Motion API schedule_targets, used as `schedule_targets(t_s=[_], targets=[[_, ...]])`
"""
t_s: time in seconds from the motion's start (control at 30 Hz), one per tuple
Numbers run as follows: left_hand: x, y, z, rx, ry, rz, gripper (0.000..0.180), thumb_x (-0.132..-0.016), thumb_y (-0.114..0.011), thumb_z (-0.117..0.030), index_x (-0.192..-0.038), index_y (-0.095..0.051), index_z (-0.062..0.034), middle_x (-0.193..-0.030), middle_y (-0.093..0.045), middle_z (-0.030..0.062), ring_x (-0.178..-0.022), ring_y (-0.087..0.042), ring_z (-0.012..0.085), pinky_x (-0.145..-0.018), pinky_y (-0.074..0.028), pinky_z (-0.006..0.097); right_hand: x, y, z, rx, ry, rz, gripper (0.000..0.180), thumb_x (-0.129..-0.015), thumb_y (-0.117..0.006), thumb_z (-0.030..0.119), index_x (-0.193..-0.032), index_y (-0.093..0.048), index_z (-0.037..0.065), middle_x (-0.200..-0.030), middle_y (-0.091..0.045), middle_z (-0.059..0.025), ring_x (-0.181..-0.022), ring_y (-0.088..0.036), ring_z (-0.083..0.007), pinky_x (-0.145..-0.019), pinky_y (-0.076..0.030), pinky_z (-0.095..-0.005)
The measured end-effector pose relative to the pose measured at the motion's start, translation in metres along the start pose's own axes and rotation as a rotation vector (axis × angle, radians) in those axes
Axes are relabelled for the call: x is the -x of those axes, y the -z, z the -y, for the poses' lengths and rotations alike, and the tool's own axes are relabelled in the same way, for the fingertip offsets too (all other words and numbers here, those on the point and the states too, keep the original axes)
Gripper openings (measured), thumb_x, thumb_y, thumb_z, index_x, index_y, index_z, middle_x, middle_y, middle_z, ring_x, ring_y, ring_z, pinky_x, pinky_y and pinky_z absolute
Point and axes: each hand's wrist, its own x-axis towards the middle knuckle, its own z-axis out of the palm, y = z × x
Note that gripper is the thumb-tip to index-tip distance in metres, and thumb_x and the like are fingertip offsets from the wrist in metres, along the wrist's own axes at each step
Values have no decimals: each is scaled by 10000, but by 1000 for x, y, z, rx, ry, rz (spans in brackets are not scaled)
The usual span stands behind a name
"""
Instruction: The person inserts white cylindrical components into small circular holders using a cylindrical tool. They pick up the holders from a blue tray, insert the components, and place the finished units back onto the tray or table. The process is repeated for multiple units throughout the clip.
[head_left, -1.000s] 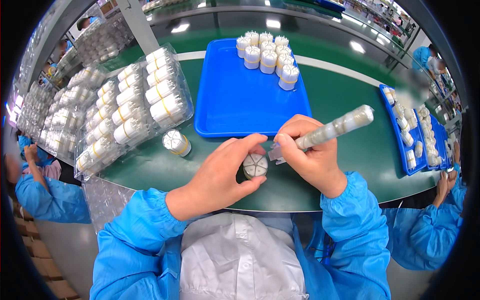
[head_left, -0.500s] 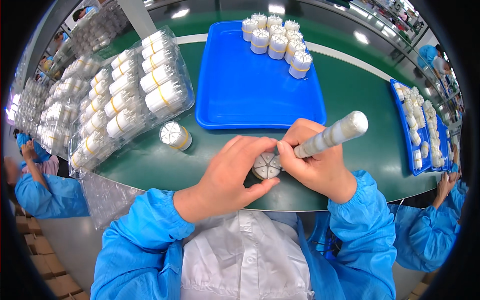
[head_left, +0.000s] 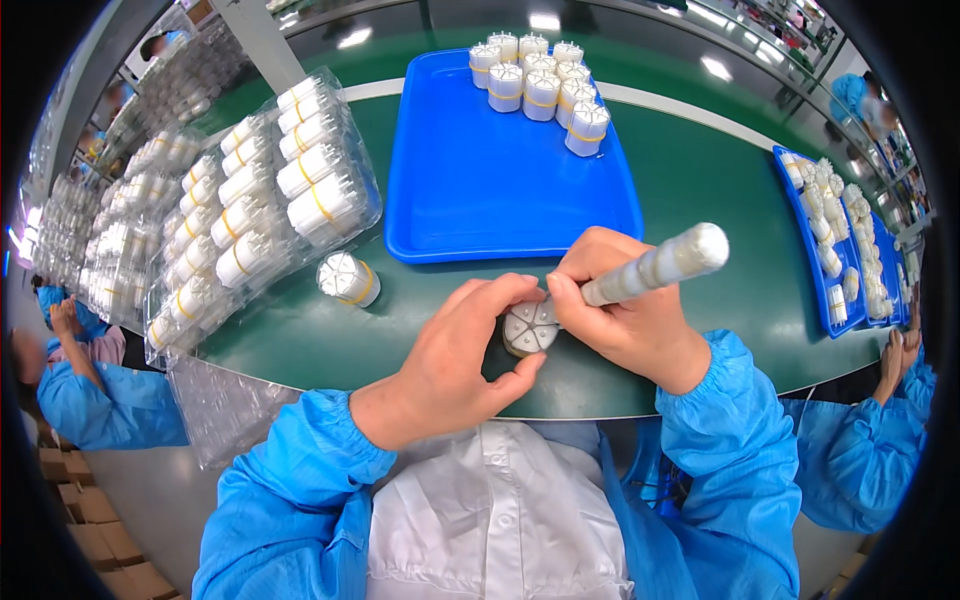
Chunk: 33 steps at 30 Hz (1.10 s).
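Thumb and fingers of my left hand are closed around the sides of a round bundle of white wedge-shaped pieces, its segmented top facing up. My right hand grips a hand tool with a thick, pale, wrapped handle, slanting up to the right. The tool's thin working end is at the bundle's right edge, mostly hidden by my fingers. A similar bundle with a yellow band stands on the green table to the left of my hands.
Beyond my hands lies a blue tray, with several banded bundles standing in its far right part. Clear plastic trays full of bundles are at left. Blue trays with white parts sit at right. Co-workers in blue sleeves flank the green table.
The whole view has shifted slightly, with the blue tray a little further left. Both hands keep their hold; the tool and bundle stay nearly in place.
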Motion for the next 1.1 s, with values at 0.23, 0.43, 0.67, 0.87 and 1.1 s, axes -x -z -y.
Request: schedule_targets(t_s=[0.23, 0.43, 0.67, 0.87, 1.1], targets=[[-1, 1, -3, -133, 15, -47, 795, -715, -887, -46, -1389, -469, 9, -1158, -640, 172, -1010, -647, 284, -878, -544, 383, 2, -3, 4, 47, -1, 37, 136, -841, -770, 53, -797, -641, 61, -716, -609, -72, -578, -611, -232, -504, -451, -355], [4, -1, 1, -144, 93, 5, 788, -724, -892, -48, -1384, -466, 2, -1141, -643, 139, -966, -636, 256, -841, -542, 372, 4, -2, 1, -33, -12, -18, 126, -858, -752, 40, -798, -641, 46, -722, -616, -56, -580, -596, -186, -516, -443, -339], [0, -3, 0, 3, 63, -55, 656, -776, -769, 17, -1367, -485, 12, -1196, -657, 174, -1037, -653, 343, -876, -553, 414, -2, 3, -4, -79, -69, -25, 119, -871, -745, 44, -795, -657, 20, -751, -643, -52, -617, -603, -154, -542, -452, -322], [-1, -4, 0, 19, 57, -53, 670, -774, -744, 40, -1385, -471, 11, -1196, -647, 183, -1054, -652, 367, -883, -550, 431, -2, -1, -6, -53, -63, -5, 115, -869, -756, 61, -815, -659, 29, -750, -651, -58, -614, -611, -171, -540, -455, -326], [-2, 1, -2, -197, 104, 6, 794, -745, -856, -39, -1419, -440, 19, -1220, -627, 172, -1050, -642, 295, -944, -535, 393, -2, -3, -1, -33, -137, 60, 110, -875, -736, 45, -814, -646, 26, -756, -632, -66, -647, -597, -179, -569, -451, -331]])
